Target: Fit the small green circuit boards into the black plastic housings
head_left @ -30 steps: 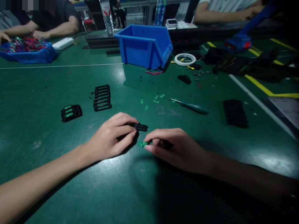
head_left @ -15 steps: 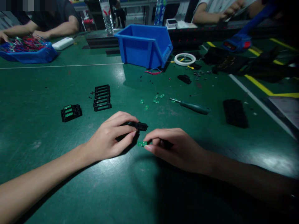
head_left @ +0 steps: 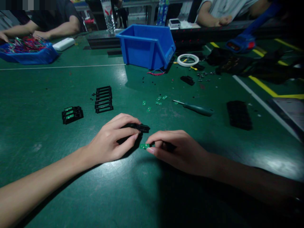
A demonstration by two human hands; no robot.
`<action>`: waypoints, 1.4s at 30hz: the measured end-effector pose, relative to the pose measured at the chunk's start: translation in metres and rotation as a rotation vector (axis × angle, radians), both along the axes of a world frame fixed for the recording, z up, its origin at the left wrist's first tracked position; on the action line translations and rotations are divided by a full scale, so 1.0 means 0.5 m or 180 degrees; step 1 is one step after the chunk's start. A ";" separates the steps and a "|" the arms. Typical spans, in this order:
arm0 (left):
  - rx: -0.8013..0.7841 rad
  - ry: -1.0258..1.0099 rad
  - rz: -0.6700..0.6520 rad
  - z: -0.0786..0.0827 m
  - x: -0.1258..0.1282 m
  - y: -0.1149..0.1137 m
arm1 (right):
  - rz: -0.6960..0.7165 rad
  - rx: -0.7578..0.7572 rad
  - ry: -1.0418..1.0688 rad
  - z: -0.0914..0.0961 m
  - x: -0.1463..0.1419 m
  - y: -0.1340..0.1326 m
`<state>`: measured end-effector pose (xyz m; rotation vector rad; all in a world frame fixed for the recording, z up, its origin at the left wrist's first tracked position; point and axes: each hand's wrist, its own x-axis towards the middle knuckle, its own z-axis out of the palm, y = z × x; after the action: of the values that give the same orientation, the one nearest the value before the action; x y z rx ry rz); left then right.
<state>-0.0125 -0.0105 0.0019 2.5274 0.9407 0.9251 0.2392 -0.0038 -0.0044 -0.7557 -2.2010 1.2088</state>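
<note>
My left hand (head_left: 116,137) is closed around a small black plastic part (head_left: 143,128), whose right end sticks out past the fingertips. Between the thumb and forefinger of my right hand (head_left: 178,150) is a small green circuit board (head_left: 144,146), held just below the black part and apart from it. Beyond the hands lie several loose green circuit boards (head_left: 158,100). Left of them sits a black slotted frame (head_left: 104,99), and farther left are black housings (head_left: 72,114) with green boards set in them. A dark green screwdriver (head_left: 197,109) lies beyond my right hand.
On the green table (head_left: 71,196) stands a blue bin (head_left: 140,47), with a roll of white tape (head_left: 188,60) beside it. A black block (head_left: 239,115) lies at the right. A blue tray of wires (head_left: 28,52) is at the far left, near another person's arms (head_left: 57,30).
My hands and what they hold have barely moved. At the upper right, another person's raised hands have come down.
</note>
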 end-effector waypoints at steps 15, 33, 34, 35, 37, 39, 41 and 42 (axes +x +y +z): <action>-0.0054 0.0061 -0.0040 -0.002 0.001 0.001 | 0.0020 -0.0018 -0.0002 0.000 0.000 0.000; -0.0031 -0.0088 -0.0042 -0.002 -0.003 -0.007 | 0.0038 -0.0046 0.0022 -0.002 -0.001 0.002; -0.0039 -0.0077 -0.0028 -0.001 -0.003 -0.007 | 0.0037 -0.0052 0.0027 -0.003 -0.001 0.002; -0.0043 -0.0069 -0.0010 0.000 -0.003 -0.008 | 0.0034 -0.0057 0.0030 -0.004 -0.001 0.002; -0.0040 -0.0067 0.0041 0.002 -0.004 -0.008 | 0.0029 -0.0069 0.0019 -0.004 0.000 0.002; -0.0016 -0.0087 0.0109 0.003 -0.004 -0.009 | 0.0024 -0.0071 0.0000 -0.003 0.000 0.001; 0.0047 -0.0158 0.0165 0.004 -0.005 -0.010 | 0.0017 -0.0055 -0.0010 -0.002 0.000 0.001; 0.0086 -0.0197 0.0195 0.004 -0.005 -0.011 | 0.0014 -0.0049 -0.0020 -0.001 0.000 0.001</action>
<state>-0.0150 -0.0160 0.0040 2.4893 0.9982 1.0347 0.2389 -0.0036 -0.0051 -0.7622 -2.2018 1.2283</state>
